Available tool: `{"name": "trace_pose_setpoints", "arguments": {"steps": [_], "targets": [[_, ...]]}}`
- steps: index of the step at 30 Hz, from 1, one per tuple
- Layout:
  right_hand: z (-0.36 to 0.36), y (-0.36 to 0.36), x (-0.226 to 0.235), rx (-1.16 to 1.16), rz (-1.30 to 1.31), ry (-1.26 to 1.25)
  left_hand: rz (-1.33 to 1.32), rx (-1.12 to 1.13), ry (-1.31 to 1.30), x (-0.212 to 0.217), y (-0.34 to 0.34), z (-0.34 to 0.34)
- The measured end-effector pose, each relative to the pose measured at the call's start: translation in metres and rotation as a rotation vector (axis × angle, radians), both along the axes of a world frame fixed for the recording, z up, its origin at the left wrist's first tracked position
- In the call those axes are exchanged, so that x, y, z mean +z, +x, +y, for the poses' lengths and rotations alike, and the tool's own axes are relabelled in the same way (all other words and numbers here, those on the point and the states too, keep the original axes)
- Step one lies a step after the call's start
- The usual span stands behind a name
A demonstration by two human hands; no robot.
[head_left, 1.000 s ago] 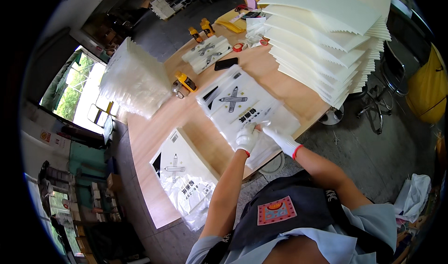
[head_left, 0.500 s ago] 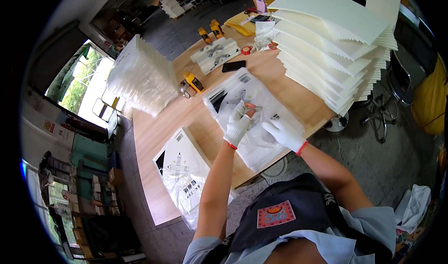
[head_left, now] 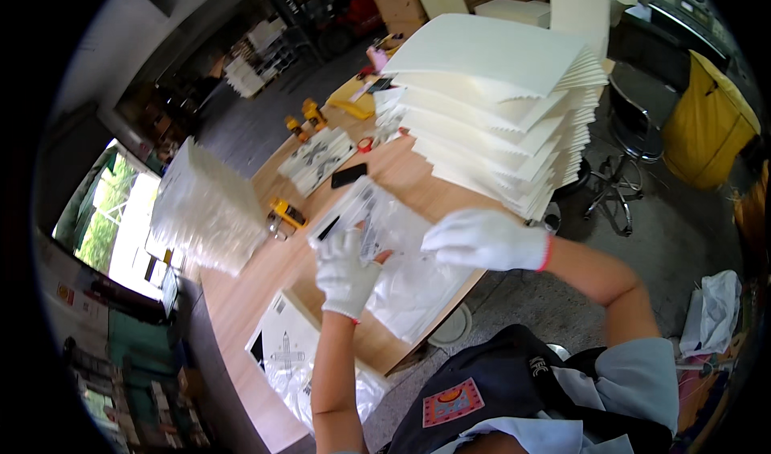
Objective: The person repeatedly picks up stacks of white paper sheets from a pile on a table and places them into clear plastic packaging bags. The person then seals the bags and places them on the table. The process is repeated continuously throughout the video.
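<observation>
A stack of clear printed plastic bags point(head_left: 409, 293) lies on the wooden table in front of me. My left hand point(head_left: 347, 276), in a white glove with bare fingertips, is at the bags' left side, closed on the bent film of the top bag. Above their right side hovers my right hand point(head_left: 486, 240), also gloved, slightly blurred, its fingers stretched out leftward with nothing visible in them. A filled bag with a pencil print point(head_left: 281, 346) rests near the table's left front edge, partly behind my left forearm. Beyond my right hand stands a tall stack of cream paper sheets point(head_left: 490, 57).
Left on the wooden table point(head_left: 229, 309) stands a tall plastic-wrapped stack point(head_left: 205, 205). A yellow bottle point(head_left: 287, 211), a black phone point(head_left: 349, 175), printed bags point(head_left: 316, 161) and red tape point(head_left: 365, 145) lie farther back. A wheeled chair point(head_left: 630, 133) stands to the right.
My right hand has risen off the bags toward the paper stack. My left hand has turned and moved to the bags' left side, bending the film. The view has shifted rightward.
</observation>
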State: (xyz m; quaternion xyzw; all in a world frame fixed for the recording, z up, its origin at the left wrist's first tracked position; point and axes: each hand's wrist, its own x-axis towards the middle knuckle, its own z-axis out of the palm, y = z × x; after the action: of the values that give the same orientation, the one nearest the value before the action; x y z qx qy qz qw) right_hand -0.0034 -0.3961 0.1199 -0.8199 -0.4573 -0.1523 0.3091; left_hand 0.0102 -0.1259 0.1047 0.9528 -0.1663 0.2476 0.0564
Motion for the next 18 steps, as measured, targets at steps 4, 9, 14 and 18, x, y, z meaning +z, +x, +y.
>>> {"name": "trace_pose_setpoints", "arguments": {"steps": [4, 9, 14, 18], "targets": [[-0.080, -0.007, 0.100, -0.408, -0.700, 0.023, -0.011, -0.108, -0.171, 0.038, 0.004, -0.014], [-0.148, 0.025, 0.120, -0.652, -0.554, -0.231, 0.181, -0.361, -0.373, 0.053, 0.022, -0.063], [-0.166, 0.050, 0.128, -0.640, -0.281, -0.293, 0.603, -0.627, -0.846, 0.059, 0.037, -0.108], [-0.162, 0.062, 0.138, -0.593, -0.475, -0.112, 1.004, -0.739, -1.164, 0.091, 0.039, -0.140]]}}
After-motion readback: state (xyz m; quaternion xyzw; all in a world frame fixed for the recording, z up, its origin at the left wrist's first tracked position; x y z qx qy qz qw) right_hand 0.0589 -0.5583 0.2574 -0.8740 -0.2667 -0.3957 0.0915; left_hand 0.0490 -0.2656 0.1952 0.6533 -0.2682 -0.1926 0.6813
